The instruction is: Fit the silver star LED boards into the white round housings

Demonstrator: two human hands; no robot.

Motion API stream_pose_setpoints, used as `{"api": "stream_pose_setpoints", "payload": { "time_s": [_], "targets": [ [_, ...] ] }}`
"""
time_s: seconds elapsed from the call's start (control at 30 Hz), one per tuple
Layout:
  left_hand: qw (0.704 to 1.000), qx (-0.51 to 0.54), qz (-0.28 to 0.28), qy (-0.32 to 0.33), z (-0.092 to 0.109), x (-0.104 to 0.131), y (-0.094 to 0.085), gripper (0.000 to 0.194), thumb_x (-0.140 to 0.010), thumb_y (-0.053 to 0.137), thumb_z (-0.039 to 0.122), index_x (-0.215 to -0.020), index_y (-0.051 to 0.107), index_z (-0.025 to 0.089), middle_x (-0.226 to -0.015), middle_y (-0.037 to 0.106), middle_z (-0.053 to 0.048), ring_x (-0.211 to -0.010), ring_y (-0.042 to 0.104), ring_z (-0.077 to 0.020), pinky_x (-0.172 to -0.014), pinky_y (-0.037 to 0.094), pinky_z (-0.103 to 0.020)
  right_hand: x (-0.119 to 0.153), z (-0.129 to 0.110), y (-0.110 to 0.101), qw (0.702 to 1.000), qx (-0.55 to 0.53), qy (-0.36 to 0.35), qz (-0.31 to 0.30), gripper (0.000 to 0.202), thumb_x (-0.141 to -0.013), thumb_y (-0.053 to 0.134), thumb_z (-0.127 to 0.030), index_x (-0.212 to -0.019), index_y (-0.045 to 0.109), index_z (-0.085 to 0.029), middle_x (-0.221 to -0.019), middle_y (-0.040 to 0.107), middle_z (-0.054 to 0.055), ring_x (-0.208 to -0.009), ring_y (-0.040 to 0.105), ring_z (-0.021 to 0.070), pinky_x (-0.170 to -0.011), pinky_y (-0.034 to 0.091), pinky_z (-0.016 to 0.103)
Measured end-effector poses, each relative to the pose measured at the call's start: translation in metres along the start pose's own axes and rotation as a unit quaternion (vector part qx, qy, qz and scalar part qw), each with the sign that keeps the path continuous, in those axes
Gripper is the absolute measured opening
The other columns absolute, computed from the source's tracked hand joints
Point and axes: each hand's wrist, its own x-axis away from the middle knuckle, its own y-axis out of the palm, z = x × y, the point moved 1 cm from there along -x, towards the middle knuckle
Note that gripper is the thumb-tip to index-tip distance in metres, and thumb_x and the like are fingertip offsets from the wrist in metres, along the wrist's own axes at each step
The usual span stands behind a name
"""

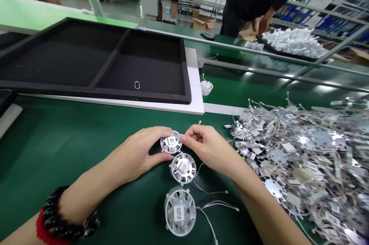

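My left hand (148,149) curves around a small round white housing (171,142), thumb and fingers on its sides. A metal disc with a square white label sits inside that housing. At its right rim, my right hand (206,145) is closed in a pinch; whatever is between the fingertips is hidden. A small wire connector (200,122) sticks up behind my right hand. Nearer to me stand a second round housing (183,168) and a third round housing (180,212), each with a labelled metal disc and thin wires trailing right.
Right of my hands lies a big heap of metal discs with wires (291,156). A black divided tray (138,64) rests on a white board (198,99). Two more white housings, one nearer (206,87), stand beyond. Across the green table (86,133), a person in black works near white parts (294,43).
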Motion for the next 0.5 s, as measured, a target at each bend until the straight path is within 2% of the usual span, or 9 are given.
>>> {"api": "stream_pose_setpoints", "payload": {
  "time_s": [0.07, 0.17, 0.27, 0.43, 0.5],
  "targets": [
    [1.000, -0.003, 0.003, 0.005, 0.001, 0.000, 0.000, 0.043, -0.096, 0.070, 0.059, -0.129, 0.069, 0.031, -0.140, 0.071, -0.004, -0.130, 0.066, -0.0297, -0.117, 0.050, -0.047, 0.000, 0.000, 0.001, 1.000, 0.001, -0.005, -0.001, 0.028, -0.099, 0.065, -0.033, -0.075, 0.062, -0.018, -0.072, 0.063, 0.000, -0.067, 0.053, 0.0142, -0.060, 0.037, 0.028],
    [1.000, 0.002, 0.011, 0.008, 0.004, 0.000, 0.001, 0.050, -0.097, 0.070, 0.055, -0.139, 0.063, 0.029, -0.150, 0.065, -0.006, -0.137, 0.062, -0.0302, -0.119, 0.049, -0.046, 0.001, 0.000, 0.001, 1.000, 0.008, -0.024, -0.005, 0.024, -0.101, 0.061, -0.029, -0.079, 0.063, -0.019, -0.074, 0.065, 0.000, -0.069, 0.055, 0.0148, -0.062, 0.038, 0.028],
    [1.000, 0.029, 0.004, -0.010, 0.007, -0.002, 0.001, 0.057, -0.095, 0.072, 0.054, -0.145, 0.060, 0.028, -0.148, 0.066, -0.007, -0.134, 0.064, -0.0304, -0.116, 0.052, -0.043, 0.003, 0.003, 0.000, 0.997, 0.038, -0.070, -0.006, 0.020, -0.103, 0.058, -0.026, -0.086, 0.067, -0.020, -0.079, 0.067, 0.001, -0.074, 0.059, 0.0163, -0.067, 0.040, 0.030],
    [0.997, 0.063, -0.013, -0.036, 0.007, -0.005, -0.003, 0.052, -0.093, 0.075, 0.054, -0.139, 0.065, 0.033, -0.138, 0.072, -0.002, -0.125, 0.069, -0.0290, -0.107, 0.055, -0.037, 0.003, 0.009, 0.000, 0.973, 0.141, -0.175, 0.055, 0.015, -0.104, 0.058, -0.019, -0.095, 0.070, -0.020, -0.115, 0.074, 0.007, -0.097, 0.068, 0.0219, -0.083, 0.047, 0.035],
    [0.997, 0.069, -0.016, -0.040, 0.007, -0.005, -0.006, 0.052, -0.092, 0.077, 0.056, -0.138, 0.066, 0.033, -0.137, 0.073, -0.002, -0.124, 0.069, -0.0294, -0.107, 0.055, -0.037, 0.003, 0.011, 0.001, 0.973, 0.138, -0.181, 0.043, 0.016, -0.105, 0.057, -0.018, -0.099, 0.072, -0.021, -0.114, 0.077, 0.006, -0.098, 0.070, 0.0224, -0.083, 0.048, 0.035]
  ]
}}
